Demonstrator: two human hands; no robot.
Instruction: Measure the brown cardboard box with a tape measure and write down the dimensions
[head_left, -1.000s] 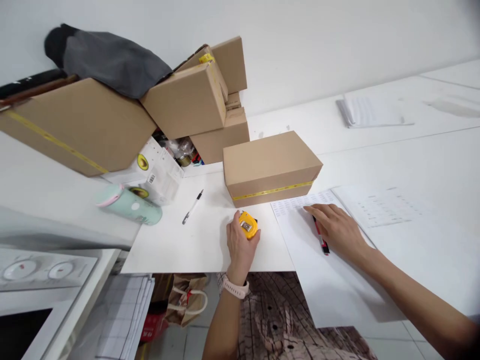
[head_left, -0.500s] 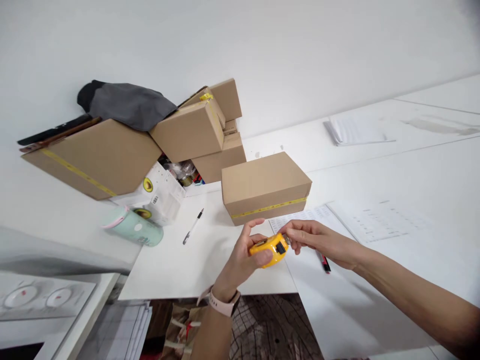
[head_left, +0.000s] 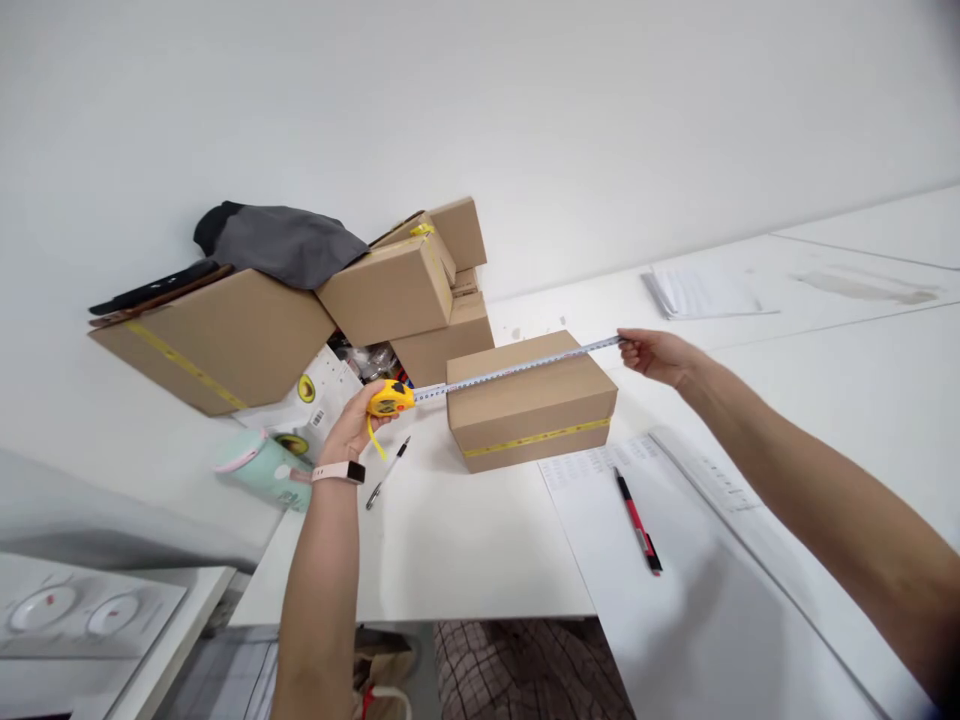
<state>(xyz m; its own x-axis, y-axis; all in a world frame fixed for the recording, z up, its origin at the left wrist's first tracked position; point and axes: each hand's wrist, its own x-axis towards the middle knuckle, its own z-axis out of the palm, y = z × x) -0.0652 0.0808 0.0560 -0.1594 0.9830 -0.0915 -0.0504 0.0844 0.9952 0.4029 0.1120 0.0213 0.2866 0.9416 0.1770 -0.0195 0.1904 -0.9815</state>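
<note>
My left hand [head_left: 351, 425] is closed round a yellow tape measure [head_left: 391, 398], left of a cardboard box [head_left: 540, 400] banded with yellow tape. From the case a white blade [head_left: 517, 370] is pulled out and runs slantwise over the top of the box. Past the box's right end, my right hand [head_left: 654, 355] pinches the blade's free end. A yellow strap dangles below the case. Whether the blade touches the cardboard, I cannot tell.
On the white table lie a black-and-white pen [head_left: 388, 474], a red-and-black pen [head_left: 637, 522] and printed sheets [head_left: 592, 468]. Stacked boxes [head_left: 390, 298] with a grey cloth [head_left: 289, 245] stand at the back left, near a mint-green pouch [head_left: 262, 470]. A paper stack [head_left: 701, 293] lies by the wall.
My hands have moved apart, the left one leftward with the case and the right one up and rightward. The blade has been drawn out over the box. The red-and-black pen is now uncovered.
</note>
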